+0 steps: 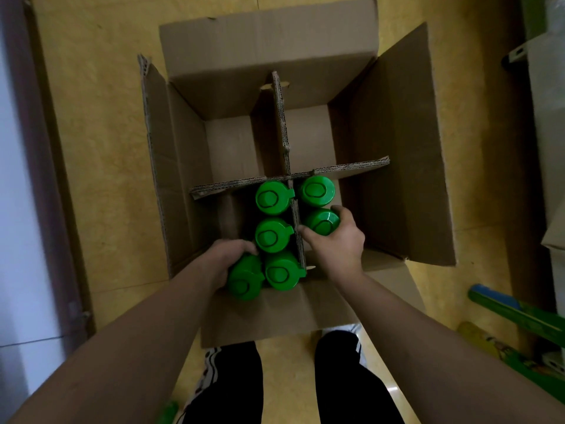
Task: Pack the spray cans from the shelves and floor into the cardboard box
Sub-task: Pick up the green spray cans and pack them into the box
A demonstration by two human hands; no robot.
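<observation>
An open cardboard box (382,166) stands on the yellow floor, split by cross-shaped cardboard dividers (282,123). Several green-capped spray cans stand upright in its near compartments; one cap (272,198) sits at the near-left section's far end, another (316,191) in the near-right section. My left hand (227,255) grips a green-capped can (244,281) at the near-left corner, tilted slightly. My right hand (334,243) holds another can (322,221) by its cap in the near-right compartment. The two far compartments hold no cans.
The box flaps are folded outward on all sides. At the right lie green packages (513,313) and a yellow can (477,338) on the floor, with a white shelf unit (547,87) behind. A dark door frame (33,148) runs along the left. My legs stand just before the box.
</observation>
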